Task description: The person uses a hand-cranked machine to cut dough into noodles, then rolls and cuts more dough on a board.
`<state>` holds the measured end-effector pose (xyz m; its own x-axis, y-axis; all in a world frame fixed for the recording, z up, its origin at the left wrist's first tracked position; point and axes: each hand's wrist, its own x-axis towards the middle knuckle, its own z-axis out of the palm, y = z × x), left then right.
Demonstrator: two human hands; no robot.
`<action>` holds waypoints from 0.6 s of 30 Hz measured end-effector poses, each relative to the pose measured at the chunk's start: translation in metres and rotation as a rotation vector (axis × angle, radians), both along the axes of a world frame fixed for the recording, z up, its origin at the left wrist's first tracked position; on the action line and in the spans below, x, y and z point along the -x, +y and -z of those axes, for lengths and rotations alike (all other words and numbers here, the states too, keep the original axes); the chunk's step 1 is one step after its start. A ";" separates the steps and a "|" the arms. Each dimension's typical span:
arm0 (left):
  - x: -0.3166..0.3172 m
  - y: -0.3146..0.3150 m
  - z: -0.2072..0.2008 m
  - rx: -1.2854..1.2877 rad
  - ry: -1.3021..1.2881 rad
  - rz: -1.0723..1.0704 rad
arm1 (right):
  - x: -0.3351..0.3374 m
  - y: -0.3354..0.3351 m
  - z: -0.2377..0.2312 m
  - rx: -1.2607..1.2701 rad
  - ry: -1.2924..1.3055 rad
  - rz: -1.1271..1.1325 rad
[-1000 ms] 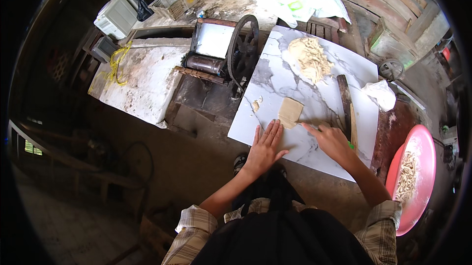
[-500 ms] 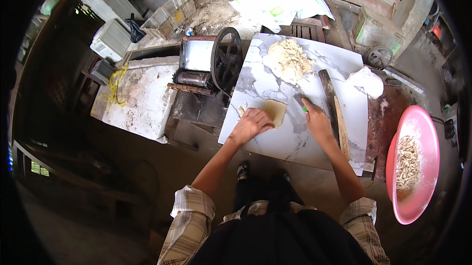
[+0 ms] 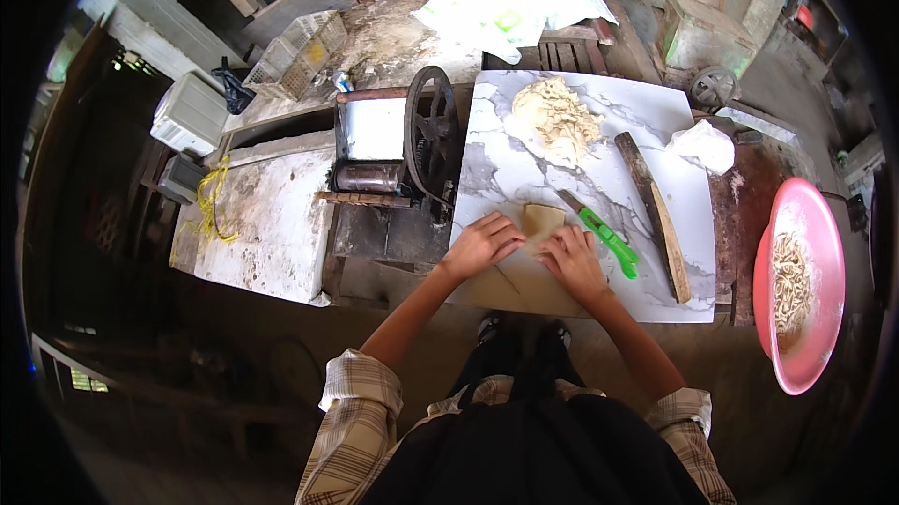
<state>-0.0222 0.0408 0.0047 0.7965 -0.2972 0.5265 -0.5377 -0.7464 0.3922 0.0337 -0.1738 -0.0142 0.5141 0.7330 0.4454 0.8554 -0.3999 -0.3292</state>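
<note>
A small flat tan piece of dough [image 3: 543,217] lies at the near part of the marble-patterned board [image 3: 496,154]. My left hand [image 3: 484,245] pinches at its lower left edge, fingers bent together. My right hand [image 3: 573,259] has its fingers curled on its lower right edge. Beside my right hand rests a green-handled knife [image 3: 609,241], its blade pointing away to the left, held by neither hand. Farther back sits a crumbly heap of pale dough [image 3: 557,121]. Fingers hide the dough's near edge.
A long wooden stick [image 3: 654,215] and a white plastic bag [image 3: 702,147] lie to the right. The pink basin [image 3: 836,289], holding many pale strips, stands at far right. A hand-wheeled roller machine [image 3: 370,172] borders the board's left. A white sack [image 3: 515,8] lies behind.
My right hand has let go of the knife, now lying on the board, and moved left to the piece of dough. The left hand stays at the dough's left side.
</note>
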 end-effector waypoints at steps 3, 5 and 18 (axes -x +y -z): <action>-0.002 0.001 0.003 0.024 0.008 0.076 | 0.004 0.005 -0.005 0.008 -0.143 -0.017; -0.005 -0.001 0.009 0.025 0.007 0.108 | 0.006 0.008 -0.012 0.010 -0.168 -0.013; -0.071 0.007 -0.032 0.372 0.311 0.291 | -0.033 0.028 -0.075 -0.233 0.361 0.293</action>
